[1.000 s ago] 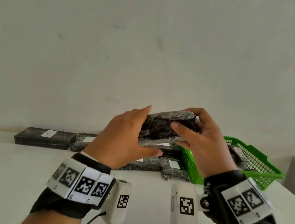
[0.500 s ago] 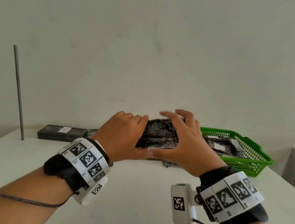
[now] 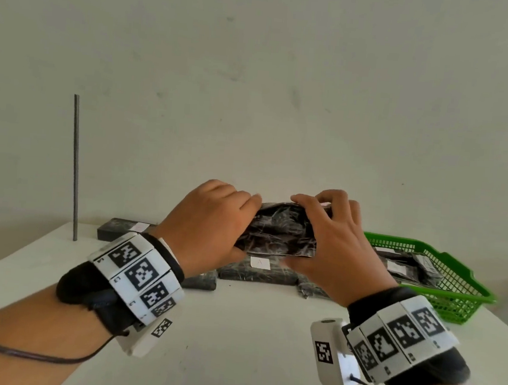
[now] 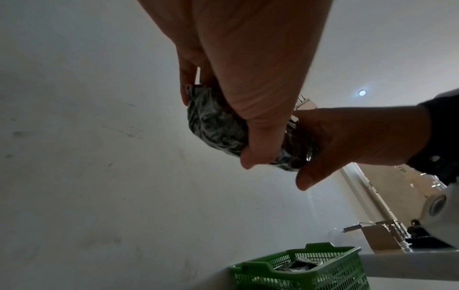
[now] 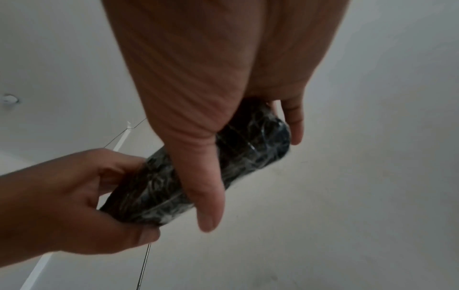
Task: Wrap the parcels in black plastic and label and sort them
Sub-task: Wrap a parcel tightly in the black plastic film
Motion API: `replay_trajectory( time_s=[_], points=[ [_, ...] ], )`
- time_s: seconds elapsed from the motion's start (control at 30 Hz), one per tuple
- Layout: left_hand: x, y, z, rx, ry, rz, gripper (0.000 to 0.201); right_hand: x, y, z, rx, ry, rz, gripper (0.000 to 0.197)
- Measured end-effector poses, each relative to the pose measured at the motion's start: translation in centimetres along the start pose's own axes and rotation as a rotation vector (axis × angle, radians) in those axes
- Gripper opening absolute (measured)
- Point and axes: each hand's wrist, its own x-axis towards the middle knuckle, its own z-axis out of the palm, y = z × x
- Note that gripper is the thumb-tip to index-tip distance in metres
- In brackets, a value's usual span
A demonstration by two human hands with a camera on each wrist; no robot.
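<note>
Head view: both hands lift one wrapped parcel (image 3: pixel 277 231).
Left hand (image 3: pixel 210 222) and right hand (image 3: pixel 334 242) each grip an end above the table (image 3: pixel 233 344).

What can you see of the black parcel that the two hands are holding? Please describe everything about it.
The black parcel is a small, flattish, oblong bundle wrapped in crinkled, glossy black plastic with pale creases. It is held in the air above the table, clear of the parcels lying there. The left hand grips one end and the right hand the other, thumbs below and fingers curled over the top. No label shows on its visible faces.
</note>
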Motion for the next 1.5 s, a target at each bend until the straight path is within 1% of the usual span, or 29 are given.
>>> replay_trajectory(
  time_s=[0.13,0.2,0.3,0.4,0.43,0.5,0.53,0.6,0.7,0.77,0.87,0.93,0.97,1.03,1.1,1.17,1.23,1.27,1.3,1.37,1.43,1.5],
  points=[
    [-0.2,-0.1,-0.2,-0.001,0.068,0.002,0.083,0.1,-0.3,0.2,0.002,0.091,-0.034,0.085],
    [-0.4,-0.1,-0.1,-0.008,0.094,-0.01,0.082,0.3,-0.4,0.4,-0.019,0.104,-0.034,0.085],
    [-0.5,-0.1,0.0,-0.008,0.097,-0.056,0.09,0.5,-0.4,0.9,-0.019,0.106,-0.021,0.084],
    [-0.5,-0.7,0.0,-0.042,0.057,-0.137,0.106,0.6,0.2,1.6,0.052,0.149,-0.019,0.082],
    [-0.4,-0.9,-0.2,-0.096,0.023,-0.164,0.109,0.6,0.6,1.9,0.083,0.16,-0.001,0.082],
    [-0.4,-1.5,-0.5,-0.273,-0.094,-0.218,0.108,0.8,1.5,2.4,0.139,0.158,0.058,0.083],
    [-0.3,-1.7,-0.5,-0.36,-0.142,-0.232,0.104,0.9,1.9,2.7,0.156,0.139,0.085,0.083],
    [-0.2,-1.9,-0.2,-0.439,-0.153,-0.211,0.099,1.1,2.5,3.1,0.181,0.074,0.124,0.084],
    [-0.2,-1.8,0.9,-0.408,-0.048,-0.118,0.089,1.4,2.7,3.4,0.205,-0.035,0.164,0.09],
    [-0.5,-1.8,1.9,-0.373,0.012,-0.058,0.086,1.6,2.7,3.3,0.187,-0.122,0.157,0.091],
    [-1.4,-1.9,3.6,-0.394,0.069,-0.004,0.081,1.9,2.7,3.0,0.187,-0.2,0.146,0.082],
    [-2.0,-1.8,4.5,-0.461,0.102,-0.008,0.078,2.0,2.5,3.0,0.096,-0.216,0.101,0.076],
    [-2.3,-1.8,4.9,-0.509,0.114,-0.026,0.075,2.0,2.2,3.1,0.058,-0.215,0.079,0.07],
    [-2.5,-1.6,5.2,-0.62,0.095,-0.084,0.067,2.1,1.8,3.3,0.043,-0.163,0.062,0.057],
    [-2.6,-1.2,5.1,-0.76,-0.009,-0.178,0.066,2.2,1.7,3.4,0.037,-0.054,0.046,0.052],
    [-2.1,-0.8,4.7,-0.886,-0.133,-0.284,0.072,2.3,1.8,3.5,-0.003,0.063,0.007,0.053],
    [-1.2,-0.7,4.5,-0.954,-0.186,-0.363,0.072,2.1,1.9,3.7,-0.006,0.149,-0.039,0.057],
    [-0.8,-0.7,4.6,-0.951,-0.194,-0.379,0.073,2.0,2.0,3.9,-0.006,0.164,-0.051,0.058],
    [-0.5,-0.8,4.8,-0.914,-0.192,-0.367,0.074,1.9,2.2,4.0,-0.007,0.152,-0.05,0.06],
    [-0.1,-0.8,5.3,-0.788,-0.157,-0.278,0.074,1.5,3.0,4.0,0.003,0.063,-0.034,0.068],
    [0.0,-0.8,5.7,-0.656,-0.061,-0.133,0.076,1.0,4.0,3.8,-0.005,-0.025,-0.035,0.082],
    [0.2,-0.6,6.1,-0.562,0.037,0.01,0.074,0.5,4.6,3.6,-0.047,-0.059,-0.035,0.09]
  ],
)
